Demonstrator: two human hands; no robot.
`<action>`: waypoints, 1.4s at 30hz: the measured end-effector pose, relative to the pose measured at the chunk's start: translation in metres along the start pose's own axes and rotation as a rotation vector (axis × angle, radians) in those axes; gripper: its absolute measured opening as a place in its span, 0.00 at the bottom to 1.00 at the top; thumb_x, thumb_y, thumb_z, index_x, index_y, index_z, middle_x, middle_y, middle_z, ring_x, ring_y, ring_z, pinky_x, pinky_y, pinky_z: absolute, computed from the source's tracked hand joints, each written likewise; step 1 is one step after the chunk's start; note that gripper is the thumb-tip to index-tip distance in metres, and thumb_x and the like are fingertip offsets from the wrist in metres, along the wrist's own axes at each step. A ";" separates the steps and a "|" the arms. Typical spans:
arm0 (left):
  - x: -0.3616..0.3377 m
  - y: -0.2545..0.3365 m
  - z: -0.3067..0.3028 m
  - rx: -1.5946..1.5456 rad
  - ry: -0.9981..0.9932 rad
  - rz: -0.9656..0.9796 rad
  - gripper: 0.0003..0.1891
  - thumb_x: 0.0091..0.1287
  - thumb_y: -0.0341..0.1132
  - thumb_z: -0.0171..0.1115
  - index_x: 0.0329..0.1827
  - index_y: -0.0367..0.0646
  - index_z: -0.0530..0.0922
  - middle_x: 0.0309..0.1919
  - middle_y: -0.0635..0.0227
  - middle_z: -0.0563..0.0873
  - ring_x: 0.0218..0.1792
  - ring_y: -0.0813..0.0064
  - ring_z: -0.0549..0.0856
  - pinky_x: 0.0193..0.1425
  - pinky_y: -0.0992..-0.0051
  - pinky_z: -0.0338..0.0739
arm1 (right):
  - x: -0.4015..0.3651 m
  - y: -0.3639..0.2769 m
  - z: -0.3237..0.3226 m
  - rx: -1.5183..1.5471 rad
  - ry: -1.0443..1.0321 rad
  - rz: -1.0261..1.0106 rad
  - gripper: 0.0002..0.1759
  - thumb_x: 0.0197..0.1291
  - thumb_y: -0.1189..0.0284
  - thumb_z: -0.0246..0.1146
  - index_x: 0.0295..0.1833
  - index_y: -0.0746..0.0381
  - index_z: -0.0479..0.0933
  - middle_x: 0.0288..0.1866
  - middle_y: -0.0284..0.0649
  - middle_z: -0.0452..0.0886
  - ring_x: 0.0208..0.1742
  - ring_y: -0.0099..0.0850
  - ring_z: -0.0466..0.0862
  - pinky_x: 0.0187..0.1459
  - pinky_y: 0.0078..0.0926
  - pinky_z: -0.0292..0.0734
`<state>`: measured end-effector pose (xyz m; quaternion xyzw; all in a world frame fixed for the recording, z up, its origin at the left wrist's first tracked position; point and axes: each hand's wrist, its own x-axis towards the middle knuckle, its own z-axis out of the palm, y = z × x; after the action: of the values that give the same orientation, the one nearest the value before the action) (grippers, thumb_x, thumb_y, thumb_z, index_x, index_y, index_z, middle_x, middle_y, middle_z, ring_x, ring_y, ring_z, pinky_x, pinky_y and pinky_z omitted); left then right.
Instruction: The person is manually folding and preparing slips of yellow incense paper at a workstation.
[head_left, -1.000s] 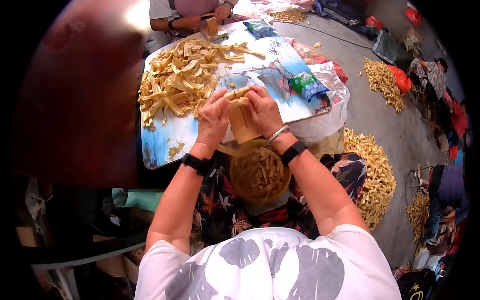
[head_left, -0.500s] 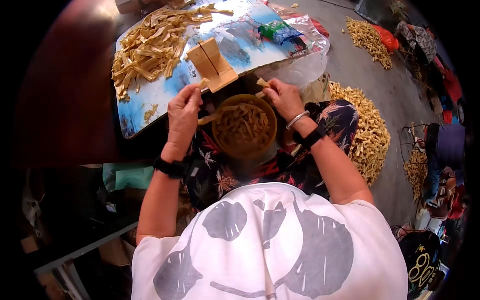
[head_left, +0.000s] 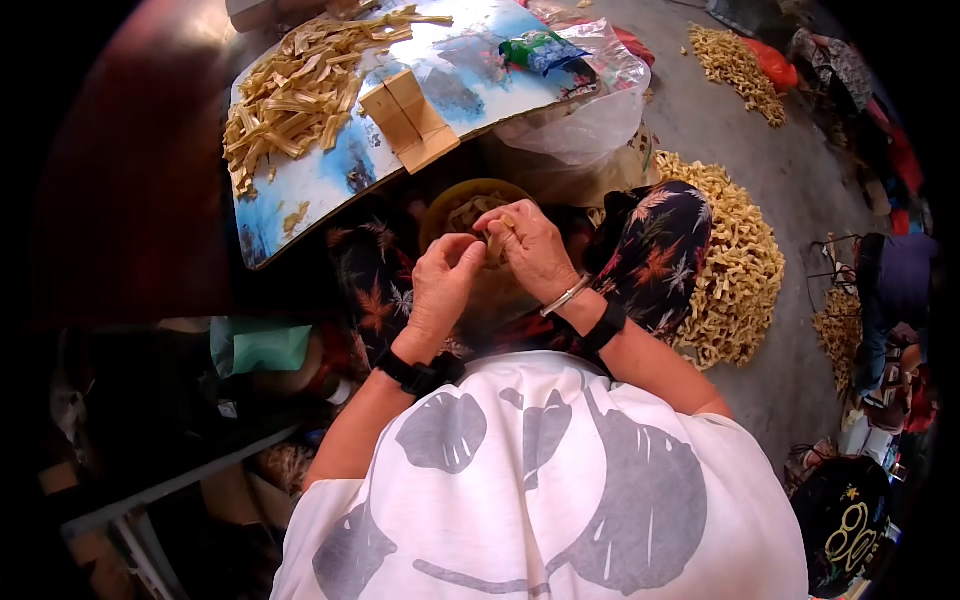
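Over the bowl, my right hand (head_left: 534, 252) is closed on a pale yellow strip (head_left: 495, 246), which looks folded or bunched between the fingers. My left hand (head_left: 444, 283) meets it from the left, thumb and fingertips pinched together. Whether an end of the strip is in that pinch is too small to tell. Beneath both hands sits the yellow-brown bowl (head_left: 432, 213) with more strips inside, partly covered by my hands. An L-shaped wooden piece with a slot (head_left: 408, 122) stands at the near table edge, just beyond the bowl.
A heap of yellow strips (head_left: 300, 95) lies on the painted table (head_left: 345, 172). A green packet (head_left: 542, 54) and clear plastic bag (head_left: 590, 125) are at its right. Short yellow pieces form a large pile (head_left: 735, 270) on the floor, with another pile (head_left: 735, 75) farther off.
My hands were apart on either side of the bowl, each pinching a yellow piece. They have come together over the bowl, nearer my body, and cover part of it.
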<state>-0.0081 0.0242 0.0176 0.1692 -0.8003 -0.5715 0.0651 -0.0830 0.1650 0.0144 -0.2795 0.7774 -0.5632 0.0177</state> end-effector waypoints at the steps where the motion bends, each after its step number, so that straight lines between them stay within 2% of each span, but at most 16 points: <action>1: 0.000 -0.001 -0.007 -0.188 -0.120 -0.244 0.12 0.72 0.39 0.63 0.46 0.38 0.83 0.34 0.71 0.86 0.37 0.78 0.84 0.47 0.78 0.79 | -0.001 -0.007 -0.005 0.019 0.020 0.041 0.12 0.69 0.66 0.61 0.46 0.63 0.83 0.41 0.44 0.82 0.41 0.38 0.82 0.45 0.30 0.77; 3: 0.000 -0.004 -0.023 -0.570 -0.357 -0.735 0.14 0.72 0.44 0.63 0.45 0.40 0.82 0.32 0.71 0.85 0.37 0.75 0.85 0.47 0.75 0.80 | -0.007 -0.015 -0.008 0.068 0.023 0.053 0.11 0.66 0.67 0.63 0.44 0.64 0.82 0.38 0.45 0.82 0.40 0.42 0.82 0.42 0.33 0.77; 4: -0.004 -0.006 -0.022 -0.754 -0.452 -0.783 0.15 0.73 0.47 0.61 0.44 0.42 0.81 0.33 0.70 0.85 0.36 0.71 0.86 0.47 0.70 0.82 | -0.012 -0.019 -0.007 0.098 0.003 0.022 0.11 0.66 0.67 0.64 0.44 0.64 0.82 0.38 0.45 0.81 0.39 0.42 0.82 0.41 0.33 0.77; 7: -0.007 0.004 -0.009 -0.990 -0.361 -0.689 0.14 0.72 0.44 0.62 0.47 0.40 0.81 0.35 0.68 0.86 0.37 0.73 0.86 0.48 0.71 0.82 | -0.032 -0.029 0.000 0.168 -0.070 -0.044 0.12 0.65 0.68 0.64 0.46 0.67 0.80 0.36 0.47 0.81 0.36 0.45 0.83 0.37 0.32 0.78; 9: -0.004 0.000 -0.005 -0.812 -0.387 -0.561 0.12 0.71 0.36 0.63 0.51 0.38 0.81 0.36 0.68 0.86 0.36 0.75 0.86 0.45 0.70 0.83 | -0.045 -0.041 -0.007 0.278 -0.257 0.111 0.11 0.66 0.69 0.63 0.46 0.67 0.79 0.40 0.48 0.83 0.38 0.46 0.84 0.40 0.32 0.80; 11: 0.000 0.001 -0.004 -0.662 -0.381 -0.514 0.11 0.70 0.31 0.62 0.52 0.36 0.81 0.36 0.70 0.86 0.35 0.76 0.85 0.43 0.70 0.83 | -0.048 -0.044 -0.012 0.222 -0.189 0.132 0.11 0.67 0.69 0.63 0.45 0.68 0.78 0.43 0.48 0.83 0.37 0.44 0.85 0.40 0.32 0.82; 12: 0.004 -0.004 0.001 -0.487 -0.308 -0.384 0.09 0.68 0.26 0.60 0.50 0.37 0.82 0.34 0.67 0.86 0.34 0.70 0.86 0.39 0.71 0.82 | -0.049 -0.044 -0.014 0.194 -0.153 0.143 0.11 0.67 0.69 0.62 0.44 0.68 0.78 0.44 0.48 0.84 0.37 0.43 0.85 0.40 0.32 0.82; 15: 0.003 -0.006 -0.013 0.556 -0.272 0.451 0.11 0.65 0.24 0.61 0.49 0.40 0.83 0.33 0.61 0.84 0.34 0.61 0.86 0.38 0.70 0.81 | -0.033 -0.018 -0.013 -0.127 0.154 -0.377 0.11 0.68 0.68 0.61 0.42 0.68 0.77 0.44 0.48 0.84 0.34 0.40 0.86 0.35 0.31 0.83; 16: -0.002 0.002 -0.013 0.753 -0.301 0.473 0.16 0.60 0.23 0.62 0.51 0.43 0.82 0.35 0.58 0.81 0.35 0.55 0.85 0.38 0.68 0.80 | -0.028 -0.013 -0.012 -0.147 0.183 -0.448 0.11 0.69 0.70 0.61 0.40 0.68 0.76 0.41 0.46 0.84 0.32 0.36 0.87 0.31 0.29 0.83; 19: -0.012 0.019 -0.013 0.841 -0.211 0.639 0.15 0.59 0.25 0.63 0.50 0.43 0.82 0.34 0.62 0.79 0.34 0.59 0.85 0.36 0.67 0.81 | -0.031 -0.014 -0.011 0.247 -0.039 0.254 0.11 0.70 0.70 0.60 0.40 0.68 0.76 0.39 0.45 0.85 0.32 0.35 0.88 0.31 0.30 0.84; 22: -0.015 0.018 -0.011 0.758 -0.018 0.733 0.19 0.56 0.24 0.64 0.52 0.42 0.80 0.34 0.62 0.78 0.32 0.59 0.84 0.34 0.68 0.81 | -0.021 -0.014 -0.010 0.276 -0.112 0.600 0.13 0.71 0.66 0.60 0.41 0.67 0.77 0.37 0.44 0.86 0.31 0.34 0.88 0.31 0.30 0.84; 28: -0.014 0.021 -0.010 0.777 0.049 0.748 0.19 0.56 0.22 0.64 0.53 0.40 0.80 0.34 0.62 0.78 0.30 0.59 0.84 0.33 0.67 0.82 | -0.025 -0.007 -0.001 0.226 -0.063 0.329 0.15 0.68 0.61 0.62 0.45 0.65 0.80 0.32 0.41 0.86 0.30 0.32 0.88 0.32 0.25 0.82; 34: -0.011 0.024 -0.012 0.362 -0.132 0.572 0.18 0.60 0.20 0.61 0.55 0.39 0.80 0.38 0.56 0.79 0.38 0.53 0.84 0.42 0.64 0.81 | -0.030 0.001 -0.001 0.080 -0.113 0.106 0.14 0.71 0.64 0.59 0.48 0.64 0.81 0.41 0.38 0.84 0.40 0.24 0.83 0.39 0.21 0.80; 38: -0.010 0.020 -0.016 0.393 -0.084 0.564 0.16 0.61 0.18 0.60 0.52 0.37 0.80 0.39 0.55 0.79 0.38 0.56 0.84 0.43 0.68 0.80 | -0.030 -0.008 -0.011 0.845 -0.404 0.650 0.14 0.74 0.61 0.57 0.51 0.59 0.80 0.48 0.26 0.80 0.46 0.18 0.80 0.42 0.20 0.79; 40: -0.006 0.020 -0.011 0.481 0.035 0.595 0.14 0.63 0.17 0.60 0.51 0.38 0.81 0.36 0.58 0.81 0.33 0.63 0.84 0.38 0.73 0.80 | -0.030 -0.011 -0.013 1.029 -0.428 0.717 0.14 0.74 0.60 0.56 0.53 0.57 0.79 0.47 0.27 0.80 0.47 0.17 0.79 0.44 0.19 0.79; 42: -0.006 0.018 -0.012 0.332 0.057 0.430 0.11 0.64 0.21 0.62 0.49 0.39 0.81 0.33 0.58 0.83 0.30 0.59 0.84 0.37 0.70 0.80 | -0.028 -0.011 -0.013 1.068 -0.385 0.729 0.14 0.75 0.61 0.55 0.54 0.57 0.78 0.47 0.28 0.80 0.47 0.17 0.79 0.44 0.19 0.80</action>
<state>-0.0022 0.0212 0.0395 0.0195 -0.8985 -0.4005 0.1787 -0.0595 0.1865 0.0207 -0.0475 0.4198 -0.7685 0.4806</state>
